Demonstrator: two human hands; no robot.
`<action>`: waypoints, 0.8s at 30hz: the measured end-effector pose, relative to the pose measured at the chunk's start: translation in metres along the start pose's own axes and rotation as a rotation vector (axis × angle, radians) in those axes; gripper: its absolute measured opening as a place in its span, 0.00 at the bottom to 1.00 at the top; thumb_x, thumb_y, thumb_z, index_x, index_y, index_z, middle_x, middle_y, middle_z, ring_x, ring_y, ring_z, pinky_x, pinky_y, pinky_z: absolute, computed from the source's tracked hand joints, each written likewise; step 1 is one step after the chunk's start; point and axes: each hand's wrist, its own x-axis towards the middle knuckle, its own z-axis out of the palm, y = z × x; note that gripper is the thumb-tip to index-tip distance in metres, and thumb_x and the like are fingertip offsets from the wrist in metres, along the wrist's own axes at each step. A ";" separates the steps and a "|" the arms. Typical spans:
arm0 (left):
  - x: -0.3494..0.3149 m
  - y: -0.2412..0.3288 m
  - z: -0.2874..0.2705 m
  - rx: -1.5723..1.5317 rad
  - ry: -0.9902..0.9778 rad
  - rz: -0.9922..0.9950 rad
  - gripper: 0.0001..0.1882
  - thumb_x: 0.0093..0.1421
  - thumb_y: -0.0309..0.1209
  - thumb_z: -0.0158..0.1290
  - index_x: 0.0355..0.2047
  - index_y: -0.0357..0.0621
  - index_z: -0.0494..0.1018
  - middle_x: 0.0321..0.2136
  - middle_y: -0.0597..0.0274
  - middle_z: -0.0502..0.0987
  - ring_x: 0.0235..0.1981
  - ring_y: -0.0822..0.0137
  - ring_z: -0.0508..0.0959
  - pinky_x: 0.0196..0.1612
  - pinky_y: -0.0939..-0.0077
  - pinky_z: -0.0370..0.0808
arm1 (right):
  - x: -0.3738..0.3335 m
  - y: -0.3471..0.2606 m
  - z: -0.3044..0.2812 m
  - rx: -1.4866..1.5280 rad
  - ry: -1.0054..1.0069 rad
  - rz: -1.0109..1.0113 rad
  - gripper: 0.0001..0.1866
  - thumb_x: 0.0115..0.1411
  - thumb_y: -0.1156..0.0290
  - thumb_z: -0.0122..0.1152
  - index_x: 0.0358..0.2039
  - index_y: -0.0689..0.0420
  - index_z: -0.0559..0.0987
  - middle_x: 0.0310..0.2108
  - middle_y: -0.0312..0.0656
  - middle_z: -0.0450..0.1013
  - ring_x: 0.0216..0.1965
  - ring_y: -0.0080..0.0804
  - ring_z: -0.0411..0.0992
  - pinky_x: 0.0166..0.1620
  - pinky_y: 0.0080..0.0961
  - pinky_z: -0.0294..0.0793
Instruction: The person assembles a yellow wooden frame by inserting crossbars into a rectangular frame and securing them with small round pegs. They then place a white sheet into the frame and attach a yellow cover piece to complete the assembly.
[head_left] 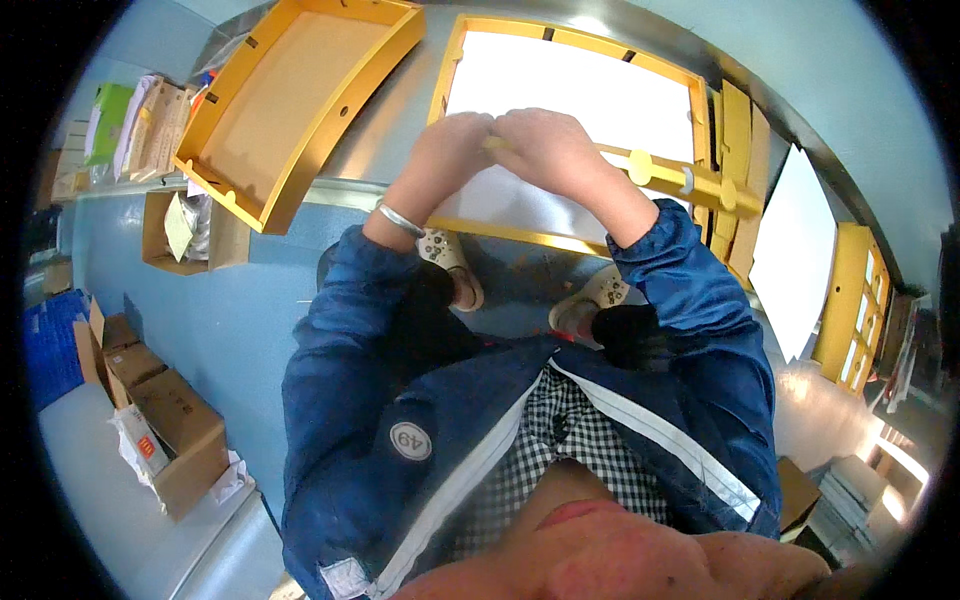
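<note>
My left hand (453,145) and my right hand (548,143) meet over a shallow yellow cardboard tray (520,235) with a white sheet inside. Both are closed, with the fingertips turned down and mostly hidden. A folded yellow cardboard strip (680,178) with rounded tabs runs from under my right hand out past the tray's right side. Its left end shows as a small yellow piece between the two hands. My left hand closes at that end, while my right hand grips the strip just beside it.
Another yellow cardboard tray (270,105) stands tilted at the left. More yellow strips (735,120), a white sheet (795,250) and a yellow slotted box (853,305) lie to the right. Open brown cartons (190,440) stand at lower left, and packets (110,125) line the far left.
</note>
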 end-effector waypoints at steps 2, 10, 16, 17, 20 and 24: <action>0.004 -0.015 -0.002 -0.056 0.107 -0.033 0.25 0.53 0.31 0.64 0.52 0.45 0.75 0.44 0.50 0.81 0.48 0.50 0.80 0.52 0.60 0.76 | 0.020 0.010 0.012 -0.057 0.025 -0.053 0.13 0.64 0.65 0.56 0.42 0.60 0.81 0.38 0.49 0.79 0.39 0.46 0.79 0.44 0.38 0.80; 0.005 -0.055 -0.003 -0.212 0.021 -0.608 0.33 0.55 0.32 0.65 0.60 0.42 0.66 0.47 0.39 0.78 0.43 0.43 0.81 0.48 0.57 0.79 | 0.075 0.046 0.059 -0.161 -0.049 0.006 0.11 0.67 0.70 0.52 0.40 0.63 0.81 0.40 0.48 0.78 0.38 0.42 0.80 0.43 0.32 0.81; 0.005 -0.061 0.012 -0.039 0.049 -0.396 0.18 0.64 0.35 0.54 0.50 0.40 0.70 0.31 0.35 0.79 0.35 0.37 0.80 0.37 0.47 0.76 | 0.087 0.052 0.080 -0.161 0.055 -0.082 0.10 0.66 0.72 0.52 0.40 0.62 0.81 0.41 0.47 0.78 0.40 0.41 0.80 0.45 0.31 0.80; 0.004 -0.064 0.016 -0.011 0.054 -0.411 0.17 0.64 0.35 0.53 0.50 0.40 0.70 0.31 0.35 0.79 0.34 0.36 0.79 0.37 0.46 0.76 | 0.088 0.052 0.080 -0.165 0.042 -0.079 0.10 0.66 0.72 0.53 0.40 0.61 0.80 0.42 0.47 0.78 0.41 0.41 0.80 0.46 0.30 0.80; 0.007 -0.062 0.021 0.039 0.056 -0.444 0.16 0.66 0.34 0.51 0.50 0.39 0.70 0.30 0.35 0.79 0.33 0.35 0.79 0.37 0.45 0.76 | 0.087 0.051 0.083 -0.183 0.080 -0.098 0.09 0.65 0.72 0.54 0.42 0.60 0.79 0.44 0.45 0.77 0.44 0.39 0.78 0.49 0.29 0.78; 0.007 -0.062 0.021 0.037 0.049 -0.422 0.16 0.67 0.35 0.50 0.49 0.38 0.70 0.29 0.34 0.79 0.32 0.35 0.79 0.36 0.45 0.76 | 0.079 0.046 0.089 -0.225 0.193 -0.122 0.10 0.65 0.72 0.57 0.45 0.59 0.78 0.46 0.43 0.76 0.46 0.37 0.76 0.52 0.28 0.76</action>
